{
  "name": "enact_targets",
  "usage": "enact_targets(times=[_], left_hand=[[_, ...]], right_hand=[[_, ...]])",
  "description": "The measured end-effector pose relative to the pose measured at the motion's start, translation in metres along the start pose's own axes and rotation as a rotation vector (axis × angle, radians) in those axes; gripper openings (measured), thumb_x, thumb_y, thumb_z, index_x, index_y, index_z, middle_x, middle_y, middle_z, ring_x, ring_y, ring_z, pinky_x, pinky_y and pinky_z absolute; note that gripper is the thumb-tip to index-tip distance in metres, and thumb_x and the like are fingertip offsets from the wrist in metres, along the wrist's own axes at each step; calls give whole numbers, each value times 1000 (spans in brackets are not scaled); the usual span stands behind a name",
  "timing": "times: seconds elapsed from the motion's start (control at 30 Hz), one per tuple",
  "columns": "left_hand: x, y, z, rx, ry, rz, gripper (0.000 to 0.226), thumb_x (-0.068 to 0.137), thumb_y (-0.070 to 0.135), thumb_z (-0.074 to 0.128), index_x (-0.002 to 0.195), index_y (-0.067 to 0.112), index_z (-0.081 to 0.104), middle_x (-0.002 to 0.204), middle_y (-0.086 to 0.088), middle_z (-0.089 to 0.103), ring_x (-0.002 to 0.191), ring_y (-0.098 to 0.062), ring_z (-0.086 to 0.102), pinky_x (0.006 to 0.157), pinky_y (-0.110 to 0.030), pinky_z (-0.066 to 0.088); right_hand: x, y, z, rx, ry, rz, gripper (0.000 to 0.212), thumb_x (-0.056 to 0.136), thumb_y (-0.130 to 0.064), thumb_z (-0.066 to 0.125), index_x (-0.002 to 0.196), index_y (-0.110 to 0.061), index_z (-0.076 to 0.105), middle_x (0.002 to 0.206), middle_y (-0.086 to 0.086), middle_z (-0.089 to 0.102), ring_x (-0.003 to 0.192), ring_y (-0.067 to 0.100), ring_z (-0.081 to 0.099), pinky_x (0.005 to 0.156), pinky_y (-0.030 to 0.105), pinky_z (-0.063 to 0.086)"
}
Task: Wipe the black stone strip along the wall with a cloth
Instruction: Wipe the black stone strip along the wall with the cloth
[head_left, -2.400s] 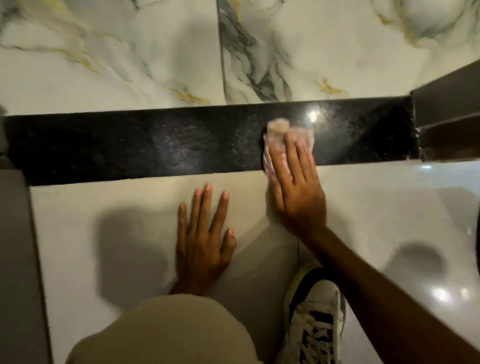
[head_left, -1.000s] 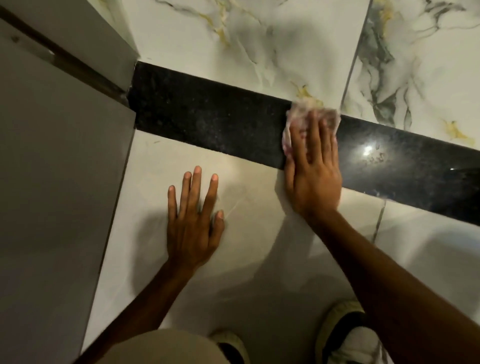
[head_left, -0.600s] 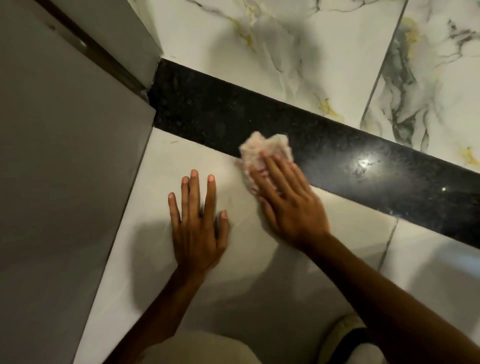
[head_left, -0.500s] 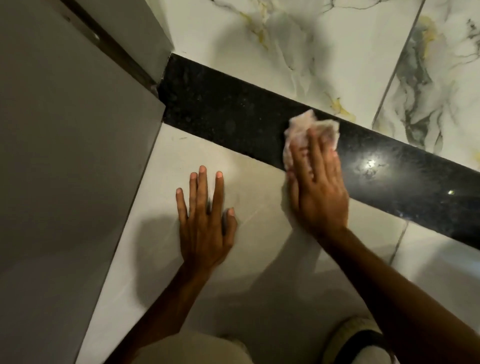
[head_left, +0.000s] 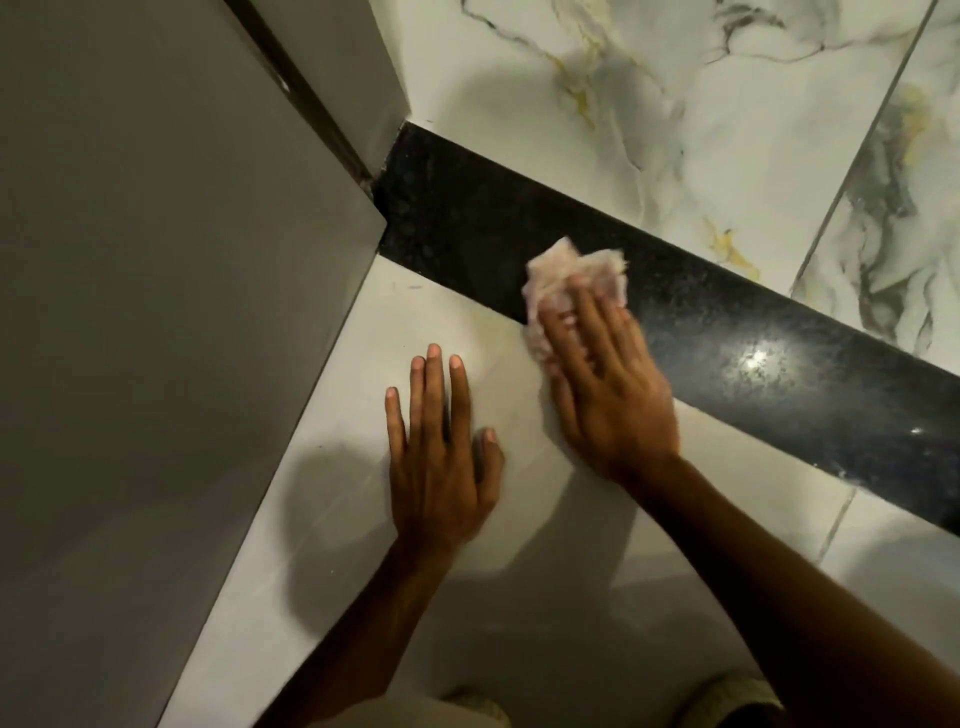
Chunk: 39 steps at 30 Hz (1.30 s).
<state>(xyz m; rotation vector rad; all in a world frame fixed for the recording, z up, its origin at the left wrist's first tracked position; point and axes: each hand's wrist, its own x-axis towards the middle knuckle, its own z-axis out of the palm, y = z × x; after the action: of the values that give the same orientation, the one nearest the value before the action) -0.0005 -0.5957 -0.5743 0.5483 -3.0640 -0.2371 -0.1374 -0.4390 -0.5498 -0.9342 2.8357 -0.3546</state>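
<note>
There is one black stone strip. All places here are told from that strip.

One cloth lies on the strip. Two hands show: the right hand is on the cloth, and the left hand is just below the strip. Two marble wall tiles sit above it. Two pale floor tiles lie below it. One grey panel stands at its left end.
</note>
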Motion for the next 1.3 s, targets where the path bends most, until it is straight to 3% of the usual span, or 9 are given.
enact_targets(times=[0.17, 0.33, 0.43, 0.5, 0.67, 0.87, 1.0, 1.13, 1.3], left_hand=[[-1, 0, 6, -2, 25, -29, 73, 108, 44, 35, 171, 8, 28, 181, -15, 22, 170, -32, 18, 139, -55, 12], [-1, 1, 8, 37, 61, -100, 72, 110, 49, 30, 169, 8, 34, 178, -16, 31, 167, -34, 26, 138, -57, 18], [-1, 2, 6, 12, 55, -98, 72, 110, 46, 30, 171, 8, 29, 180, -16, 28, 168, -34, 23, 137, -59, 20], [-1, 2, 6, -17, 40, -90, 73, 110, 45, 29, 172, 8, 22, 182, -16, 21, 170, -31, 17, 138, -56, 16], [1, 1, 7, -47, 75, -65, 70, 112, 47, 29, 172, 10, 28, 181, -14, 25, 169, -30, 21, 140, -52, 13], [0, 5, -3, 1, -13, -4, 69, 112, 42, 33, 173, 13, 22, 182, -15, 19, 169, -34, 18, 138, -57, 15], [-9, 24, -6, 25, -73, 135, 67, 112, 41, 32, 172, 11, 27, 181, -17, 22, 168, -38, 21, 134, -62, 24], [-18, 54, 6, 51, -104, 318, 68, 113, 44, 28, 174, 14, 21, 182, -15, 20, 169, -36, 18, 137, -59, 19], [-16, 90, 16, 22, -99, 475, 65, 114, 40, 27, 173, 12, 24, 180, -17, 24, 168, -35, 21, 137, -59, 19]], right_hand=[[117, -33, 2, 32, 74, 231, 63, 116, -40, 27, 174, -17, 13, 182, 16, 10, 170, 33, 9, 139, 44, 4], [125, -75, 11, 27, -46, -202, 63, 115, -36, 30, 174, -19, 12, 182, 15, 7, 170, 33, 7, 139, 46, 8], [68, -52, 8, -25, -111, -273, 62, 116, -44, 24, 174, -24, 14, 183, 10, 10, 170, 29, 8, 140, 46, 11], [58, -27, 5, -5, -83, -221, 62, 116, -44, 29, 173, -24, 18, 182, 11, 14, 170, 31, 11, 140, 48, 14], [127, -34, 3, 53, 136, 254, 63, 115, -42, 28, 172, -18, 18, 181, 16, 15, 169, 32, 15, 141, 48, 16], [14, -19, 0, 58, 112, 37, 59, 114, -32, 42, 170, -16, 32, 179, 17, 24, 168, 35, 19, 139, 50, 22], [-69, 39, -16, -15, 129, 397, 60, 113, -28, 46, 169, -14, 33, 178, 22, 23, 167, 39, 20, 137, 54, 26], [-23, 80, -28, 10, 196, 697, 63, 116, -38, 35, 172, -14, 21, 181, 21, 9, 170, 37, 7, 142, 46, 9], [7, 88, -16, -6, 164, 387, 62, 114, -42, 33, 172, -20, 25, 180, 16, 19, 169, 34, 16, 140, 46, 13]])
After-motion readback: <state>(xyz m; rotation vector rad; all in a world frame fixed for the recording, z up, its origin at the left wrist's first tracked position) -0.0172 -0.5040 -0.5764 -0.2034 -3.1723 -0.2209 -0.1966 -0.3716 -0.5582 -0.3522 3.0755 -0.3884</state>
